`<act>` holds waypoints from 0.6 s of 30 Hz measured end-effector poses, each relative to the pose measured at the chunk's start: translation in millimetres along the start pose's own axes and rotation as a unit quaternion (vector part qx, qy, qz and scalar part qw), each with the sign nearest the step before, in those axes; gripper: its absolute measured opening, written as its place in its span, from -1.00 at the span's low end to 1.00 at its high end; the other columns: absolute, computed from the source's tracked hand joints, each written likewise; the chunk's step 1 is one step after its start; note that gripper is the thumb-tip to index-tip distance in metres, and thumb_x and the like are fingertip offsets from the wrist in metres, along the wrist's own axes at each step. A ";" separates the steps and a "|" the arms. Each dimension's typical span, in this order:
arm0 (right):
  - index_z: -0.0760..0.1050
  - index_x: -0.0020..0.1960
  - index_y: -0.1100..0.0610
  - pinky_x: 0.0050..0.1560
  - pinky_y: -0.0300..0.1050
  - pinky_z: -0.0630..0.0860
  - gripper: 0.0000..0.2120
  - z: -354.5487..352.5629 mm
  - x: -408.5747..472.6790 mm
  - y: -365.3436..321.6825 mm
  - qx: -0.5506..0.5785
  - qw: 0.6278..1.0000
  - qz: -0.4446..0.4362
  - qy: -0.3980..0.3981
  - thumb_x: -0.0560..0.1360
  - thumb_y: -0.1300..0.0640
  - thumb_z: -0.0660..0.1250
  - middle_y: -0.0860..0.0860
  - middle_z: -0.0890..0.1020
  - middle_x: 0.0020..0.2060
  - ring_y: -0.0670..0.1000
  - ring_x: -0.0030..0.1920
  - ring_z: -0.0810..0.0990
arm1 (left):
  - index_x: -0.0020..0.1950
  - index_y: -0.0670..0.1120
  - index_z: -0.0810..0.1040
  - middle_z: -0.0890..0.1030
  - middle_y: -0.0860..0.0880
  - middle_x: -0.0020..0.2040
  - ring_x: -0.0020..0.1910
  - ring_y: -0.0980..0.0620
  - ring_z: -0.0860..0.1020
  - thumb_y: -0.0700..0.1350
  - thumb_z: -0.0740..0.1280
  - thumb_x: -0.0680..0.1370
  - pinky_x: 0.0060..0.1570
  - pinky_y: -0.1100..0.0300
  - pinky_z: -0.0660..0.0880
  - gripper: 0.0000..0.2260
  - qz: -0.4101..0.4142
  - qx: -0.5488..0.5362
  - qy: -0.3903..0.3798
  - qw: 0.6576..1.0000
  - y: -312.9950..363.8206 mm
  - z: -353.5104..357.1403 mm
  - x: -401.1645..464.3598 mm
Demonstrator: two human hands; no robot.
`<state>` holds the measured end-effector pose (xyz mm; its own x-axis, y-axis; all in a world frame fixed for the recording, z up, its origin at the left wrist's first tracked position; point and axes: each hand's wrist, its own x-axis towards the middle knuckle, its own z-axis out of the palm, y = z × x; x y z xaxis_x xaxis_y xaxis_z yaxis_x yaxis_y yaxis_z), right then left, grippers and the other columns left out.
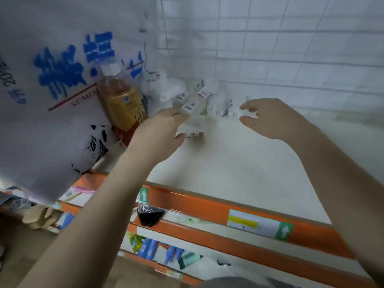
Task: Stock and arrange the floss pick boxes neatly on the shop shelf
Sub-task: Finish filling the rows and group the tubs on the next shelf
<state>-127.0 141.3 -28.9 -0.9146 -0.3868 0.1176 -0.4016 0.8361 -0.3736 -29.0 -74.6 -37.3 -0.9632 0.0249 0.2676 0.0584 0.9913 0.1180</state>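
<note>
1. White floss pick boxes are heaped loosely at the back of the top shelf, against the wire grid backing and just right of a bottle of amber drink
2. One small white box is pinched in the grip of the left hand, between thumb and fingers, low over the shelf just in front of the heap
3. The right hand is held out to the right edge of the heap with thumb and fingers curved round something white; blur prevents it being told whether a box is grasped or only reached for
4. For the step in hand, the held box would best be set flat with its long side square to the orange shelf edge, and its printed label turned forward
5. Each following box should be butted against the last, so that a straight row is built from one side rather than dropped at random
6. The heap is best thinned from its near edge, since boxes leaning on one another could slide if a lower one is pulled
7. Counted: one bottle, two hands, one box clearly held; about six to eight boxes can be made out in the heap, though an exact count is not allowed by the blur
8. Two price labels are seen on the orange edge, and blue-handled goods lie on a lower shelf
</note>
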 end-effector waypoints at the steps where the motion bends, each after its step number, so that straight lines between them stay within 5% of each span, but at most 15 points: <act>1: 0.42 0.31 0.01 0.26 -0.07 0.37 -0.62 1.6 11.8 0.6 0.001 1.000 0.013 -0.005 0.51 -0.03 0.25 -0.02 0.49 0.26 0.03 0.24 0.45 | 0.42 0.01 0.32 0.39 0.01 0.37 0.32 -0.01 0.35 -0.07 0.27 0.54 0.21 0.06 0.40 -0.56 0.010 0.010 -0.009 1.000 -2.3 2.1 5.9; 7: 0.28 0.42 0.17 0.32 -0.10 0.23 -0.49 12.0 79.2 2.4 -0.009 0.997 0.071 -0.020 0.55 -0.04 0.20 0.11 0.36 0.39 0.09 0.38 0.31 | 0.42 -0.02 0.27 0.37 -0.01 0.36 0.35 -0.01 0.29 -0.01 0.30 0.51 0.20 0.04 0.32 -0.50 0.036 0.126 -0.028 0.991 -5.3 22.7 23.4; 12: 0.29 0.36 0.31 0.27 -0.05 0.28 -0.49 25.0 105.5 -1.6 0.000 0.993 0.114 -0.035 0.56 -0.03 0.18 0.22 0.39 0.34 0.19 0.34 0.35 | 0.17 -0.09 0.55 0.61 -0.06 0.00 -0.01 -0.09 0.56 -0.10 0.54 0.19 -0.21 0.09 0.44 -0.45 0.056 0.200 0.032 0.978 -13.1 41.2 30.1; 18: 0.30 0.34 0.27 0.09 -0.10 0.36 -0.50 38.3 113.5 3.7 0.056 0.987 0.145 -0.029 0.51 -0.01 0.25 0.20 0.47 0.25 0.18 0.24 0.44 | 0.11 -0.09 0.59 0.62 -0.03 -0.08 -0.10 -0.07 0.58 -0.11 0.54 0.14 -0.30 0.16 0.40 -0.46 0.068 0.197 0.072 0.975 -18.5 49.4 32.7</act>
<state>-230.5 85.6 -52.2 -0.9848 -0.1626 -0.0608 -0.1134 0.8677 -0.4840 -74.5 -85.7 -78.0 -0.9050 0.1698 0.3901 0.0504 0.9532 -0.2981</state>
